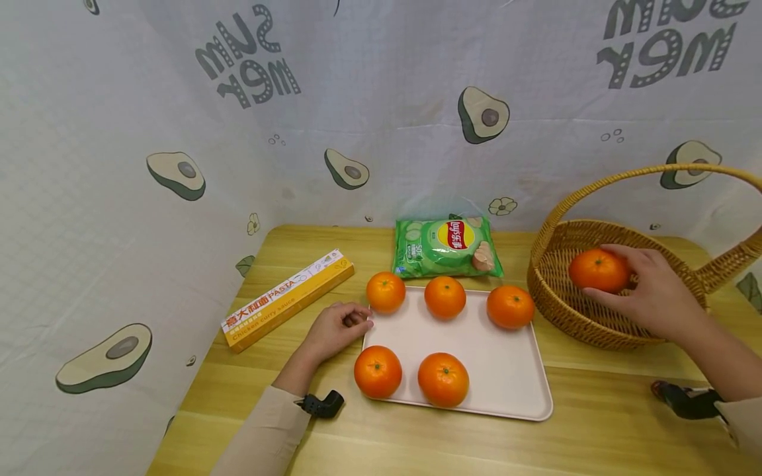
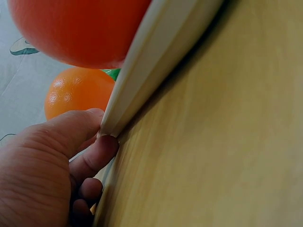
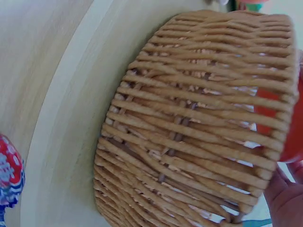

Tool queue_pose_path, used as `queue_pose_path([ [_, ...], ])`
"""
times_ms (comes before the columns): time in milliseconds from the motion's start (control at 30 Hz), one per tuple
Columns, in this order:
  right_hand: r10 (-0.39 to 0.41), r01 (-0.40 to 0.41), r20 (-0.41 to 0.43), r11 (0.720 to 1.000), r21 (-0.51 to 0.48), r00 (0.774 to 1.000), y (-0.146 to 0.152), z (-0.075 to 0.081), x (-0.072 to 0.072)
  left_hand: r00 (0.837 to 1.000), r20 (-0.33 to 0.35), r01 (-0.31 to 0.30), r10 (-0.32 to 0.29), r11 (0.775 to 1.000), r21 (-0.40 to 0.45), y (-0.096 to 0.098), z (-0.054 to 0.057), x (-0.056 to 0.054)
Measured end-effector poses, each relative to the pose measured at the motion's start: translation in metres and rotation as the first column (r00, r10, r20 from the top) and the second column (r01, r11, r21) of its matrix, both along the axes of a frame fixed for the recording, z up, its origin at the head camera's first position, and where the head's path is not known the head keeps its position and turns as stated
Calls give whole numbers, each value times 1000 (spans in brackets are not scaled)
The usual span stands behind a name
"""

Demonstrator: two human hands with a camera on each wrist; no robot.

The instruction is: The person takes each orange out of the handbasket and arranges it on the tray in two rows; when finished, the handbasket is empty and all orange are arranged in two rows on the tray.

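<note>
My right hand [image 1: 657, 291] grips an orange [image 1: 600, 270] just inside the opening of a wicker basket [image 1: 559, 307] with a tall handle. In the right wrist view the woven side of the basket [image 3: 189, 118] hides part of that orange [image 3: 294, 127]. A pale rectangular tray [image 1: 494, 360] lies left of the basket, with several oranges [image 1: 443, 379] on it or at its rim. At its left edge my left hand [image 1: 336, 328] pinches the rim between thumb and forefinger, clearer in the left wrist view, where the tray [image 2: 156, 52] rises beside the fingers [image 2: 97, 153].
A green bag of chips [image 1: 443, 248] lies behind the tray. To the left sits a yellow and white pasta box [image 1: 288, 301], set diagonally. A printed cloth [image 1: 381, 119] hangs behind the wooden table [image 1: 595, 423]. A red, white and blue item [image 3: 9, 170] shows in the right wrist view.
</note>
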State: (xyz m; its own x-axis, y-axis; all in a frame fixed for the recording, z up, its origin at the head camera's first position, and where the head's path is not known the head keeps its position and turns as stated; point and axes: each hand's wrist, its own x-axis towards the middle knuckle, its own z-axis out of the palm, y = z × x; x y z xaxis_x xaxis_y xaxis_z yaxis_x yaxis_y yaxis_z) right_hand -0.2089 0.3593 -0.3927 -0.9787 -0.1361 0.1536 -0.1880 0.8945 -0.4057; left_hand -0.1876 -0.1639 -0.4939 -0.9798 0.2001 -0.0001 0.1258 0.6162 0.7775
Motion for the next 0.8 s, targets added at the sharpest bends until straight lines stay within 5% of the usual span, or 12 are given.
queue_pose_path([
  [800, 47, -52, -37, 989, -139, 998, -32, 14, 37, 1000, -24, 3, -3, 1000, 0, 1, -1, 0],
])
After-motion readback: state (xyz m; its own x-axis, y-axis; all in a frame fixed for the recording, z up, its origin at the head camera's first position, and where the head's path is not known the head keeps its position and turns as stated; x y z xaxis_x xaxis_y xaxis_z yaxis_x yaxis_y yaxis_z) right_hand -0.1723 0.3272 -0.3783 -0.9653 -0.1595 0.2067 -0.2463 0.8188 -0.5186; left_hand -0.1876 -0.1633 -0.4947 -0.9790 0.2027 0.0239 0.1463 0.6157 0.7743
